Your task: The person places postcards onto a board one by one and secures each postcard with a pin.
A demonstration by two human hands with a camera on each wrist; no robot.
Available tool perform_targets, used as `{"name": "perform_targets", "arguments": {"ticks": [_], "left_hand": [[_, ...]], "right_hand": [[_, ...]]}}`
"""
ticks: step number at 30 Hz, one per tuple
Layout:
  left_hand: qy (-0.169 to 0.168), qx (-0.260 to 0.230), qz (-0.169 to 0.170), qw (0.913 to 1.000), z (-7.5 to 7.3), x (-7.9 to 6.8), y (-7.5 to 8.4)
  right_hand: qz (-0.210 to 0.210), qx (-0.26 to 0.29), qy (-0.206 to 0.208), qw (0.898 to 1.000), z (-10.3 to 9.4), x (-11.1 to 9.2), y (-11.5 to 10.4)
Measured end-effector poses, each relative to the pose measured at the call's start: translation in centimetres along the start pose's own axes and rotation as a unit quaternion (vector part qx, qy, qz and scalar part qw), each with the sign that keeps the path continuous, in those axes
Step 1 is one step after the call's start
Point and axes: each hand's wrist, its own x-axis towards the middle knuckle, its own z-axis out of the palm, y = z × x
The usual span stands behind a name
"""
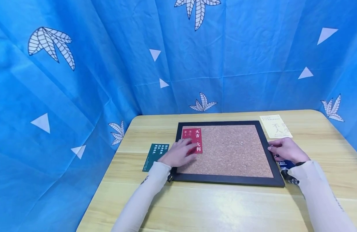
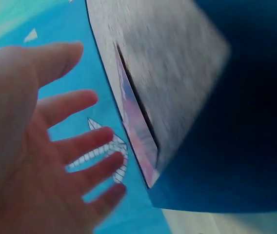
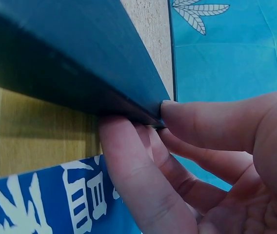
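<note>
Corkboard (image 1: 230, 151) w/ red card (image 1: 195, 136), edge (image 1: 271, 162) in pinch of R hand (image 1: 290, 150), L hand (image 1: 179, 153) loose

In front of you there is a table (image 1: 120, 180) of light, yellowish wood, its grain running mostly from left to right. The two far corners are rounded, and a pale shine lies on the near part of its surface. Across the middle you see a framed cork board (image 1: 230, 151), with a wide black frame. Just to its left you find a green card (image 1: 156, 154) with white characters. Beside the far right corner of the board lies a cream card (image 1: 275, 126), and nearer to you, at the right, a blue card (image 3: 50, 200), only partly visible.
</note>
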Motion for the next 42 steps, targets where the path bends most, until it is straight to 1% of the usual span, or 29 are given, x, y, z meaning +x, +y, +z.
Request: {"name": "perform_targets", "arguments": {"ticks": [2, 5, 7, 10, 16, 26, 35, 42], "left_hand": [[-0.03, 0.021, -0.002, 0.9993, 0.0, -0.4, 0.4], [-0.059, 0.037, -0.01, 0.9976, 0.0, -0.7, 0.7], [-0.072, 0.034, -0.016, 0.9967, -0.1, -0.9, 0.8], [-0.079, 0.027, -0.019, 0.9963, -0.2, -0.9, 0.7], [-0.088, 0.023, -0.024, 0.9956, -0.1, -0.4, 0.5], [-0.082, 0.013, -0.032, 0.996, 0.0, 0.0, 0.4], [-0.082, 0.007, -0.03, 0.9961, 0.1, 0.0, 0.3], [-0.077, 0.007, -0.022, 0.9968, 0.1, 0.1, 0.3]], "right_hand": [[-0.001, 0.0, 0.001, 1.0, 0.0, 0.0, 0.0], [-0.004, -0.001, 0.001, 1.0, 0.0, 0.0, -0.1], [-0.005, -0.002, 0.0, 1.0, 0.0, -0.1, -0.1], [-0.008, -0.003, -0.001, 1.0, 0.0, -0.1, -0.2], [-0.01, -0.004, -0.004, 1.0, 0.0, -0.1, -0.2], [-0.007, -0.003, -0.002, 1.0, 0.0, -0.1, -0.3], [-0.01, -0.011, -0.003, 1.0, 0.0, 0.0, -0.2], [-0.009, -0.015, -0.006, 1.0, -0.1, 0.0, -0.1]]}}
